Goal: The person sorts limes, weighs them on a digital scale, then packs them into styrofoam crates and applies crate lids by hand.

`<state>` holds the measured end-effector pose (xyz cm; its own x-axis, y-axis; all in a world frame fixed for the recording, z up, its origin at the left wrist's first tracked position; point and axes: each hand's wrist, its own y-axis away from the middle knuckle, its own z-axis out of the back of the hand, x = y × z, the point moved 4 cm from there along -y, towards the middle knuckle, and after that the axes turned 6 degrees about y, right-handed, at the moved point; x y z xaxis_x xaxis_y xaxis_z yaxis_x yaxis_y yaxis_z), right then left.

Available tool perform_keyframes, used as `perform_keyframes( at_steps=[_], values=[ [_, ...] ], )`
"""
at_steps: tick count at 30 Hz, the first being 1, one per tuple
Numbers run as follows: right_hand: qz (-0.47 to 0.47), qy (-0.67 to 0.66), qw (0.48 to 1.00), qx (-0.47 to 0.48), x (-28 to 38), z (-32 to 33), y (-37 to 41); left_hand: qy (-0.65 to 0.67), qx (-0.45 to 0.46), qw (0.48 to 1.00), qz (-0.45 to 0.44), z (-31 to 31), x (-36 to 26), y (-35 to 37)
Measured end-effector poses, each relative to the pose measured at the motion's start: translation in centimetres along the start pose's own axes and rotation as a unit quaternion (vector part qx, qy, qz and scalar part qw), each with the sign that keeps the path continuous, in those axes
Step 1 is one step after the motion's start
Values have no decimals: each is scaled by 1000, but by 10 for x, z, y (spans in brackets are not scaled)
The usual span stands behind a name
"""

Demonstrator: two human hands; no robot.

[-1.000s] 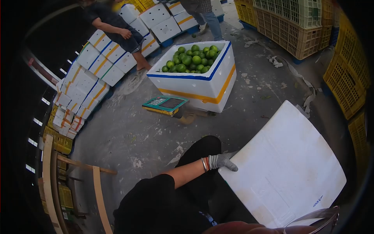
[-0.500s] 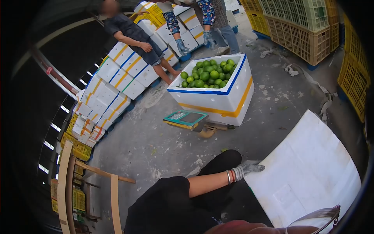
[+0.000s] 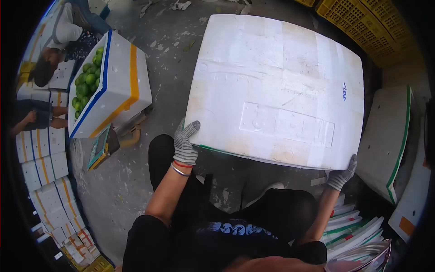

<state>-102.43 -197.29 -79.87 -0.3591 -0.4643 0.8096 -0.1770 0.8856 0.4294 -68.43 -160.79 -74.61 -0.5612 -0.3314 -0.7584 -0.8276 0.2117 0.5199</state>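
Both my hands wear grey striped gloves. A large white foam lid (image 3: 276, 90), broad face up, spans the space in front of me. It has a blue handwritten mark near its right side and green along part of its near edge. My left hand (image 3: 185, 140) grips the lid's near left corner, thumb on the face, other fingers partly hidden. At the near right corner, my right hand (image 3: 343, 174) is closed on the edge, its fingertips pointing up along the side.
Left stands a white foam box (image 3: 124, 84) full of green limes (image 3: 88, 81), beside a scale display (image 3: 99, 147). Stacked foam boxes (image 3: 41, 170) and two people are farther left. Yellow crates (image 3: 358, 29) stand upper right; foam pieces with green edges (image 3: 346, 231) lie lower right.
My view has turned right and down. The lid now lies across the middle of the view, and my right hand has come into sight on it. The lime box now appears at the left.
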Motion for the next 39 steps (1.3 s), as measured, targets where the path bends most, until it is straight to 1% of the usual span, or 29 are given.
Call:
perform_keyframes(
  at_steps=[1,2,3,4,5,7,8,10,11,12,13,15,16,17,19,20,21,23,24,26,27,28,29,31,33,34,35,37,39],
  values=[
    [-2,39,999,-8,9,-14,1,-25,6,1000,8,-9,-8,-5],
    [-29,54,998,14,12,-10,-9,-25,14,999,36,-20,-17,-5],
    [-57,63,996,-1,14,-20,-3,-35,22,999,33,-24,-23,-4],
    [-24,51,998,13,9,-14,-1,-28,21,999,22,-14,-17,-1],
    [-8,34,999,-1,-3,4,3,-17,30,999,2,-7,-13,1],
    [82,39,996,9,-32,22,29,-34,66,992,-99,41,22,-6],
    [74,39,996,15,-27,19,27,-16,98,991,-86,37,21,-4],
    [45,37,998,20,-24,11,26,-41,41,998,-35,30,14,-12],
    [20,67,996,-52,-16,3,22,-58,10,998,-5,20,7,-9],
    [-6,60,997,-53,-7,-11,14,-58,11,998,-3,5,-3,-7],
    [-42,60,995,-65,-5,-10,16,-48,18,998,20,0,-6,-7],
    [-24,67,995,-71,-13,1,21,-26,21,997,64,4,-5,-9],
    [-12,70,995,-67,-14,1,25,-44,27,998,28,19,2,-7],
    [36,68,997,-32,-24,8,33,-21,35,999,-21,39,18,-8],
    [23,9,997,73,-23,1,34,-15,81,994,-75,38,19,-15],
    [1,51,999,-13,-18,1,27,-30,41,998,-28,30,14,-18],
    [9,105,992,-72,-10,-2,21,-28,44,999,-8,17,5,-20],
    [-68,102,988,-91,-1,-15,17,-36,38,998,45,5,-7,-21],
    [-68,110,986,-109,-3,-10,18,-9,62,997,49,7,-5,-21],
    [5,101,993,-58,-28,26,33,-42,59,997,-24,57,23,-12],
    [57,85,995,-24,-29,29,35,-50,73,993,-74,64,26,-13],
    [47,68,996,18,-25,15,48,1,95,991,-93,47,23,2],
    [46,40,997,56,-23,9,53,-1,107,990,-87,41,19,9],
    [21,87,996,-1,-21,10,31,-13,42,998,-44,48,24,-14],
    [-5,116,992,-54,-6,-8,15,-34,17,999,-25,23,6,-20],
    [-52,118,989,-66,4,-24,22,-48,7,999,-10,6,-5,-18],
    [-57,126,989,-54,7,-25,19,-66,12,998,-3,-11,-16,-5],
    [-31,148,986,-70,-3,-11,29,-53,64,996,-7,14,-5,-9],
    [64,116,990,39,-33,26,40,-74,102,982,-138,66,23,-4]
  ],
)
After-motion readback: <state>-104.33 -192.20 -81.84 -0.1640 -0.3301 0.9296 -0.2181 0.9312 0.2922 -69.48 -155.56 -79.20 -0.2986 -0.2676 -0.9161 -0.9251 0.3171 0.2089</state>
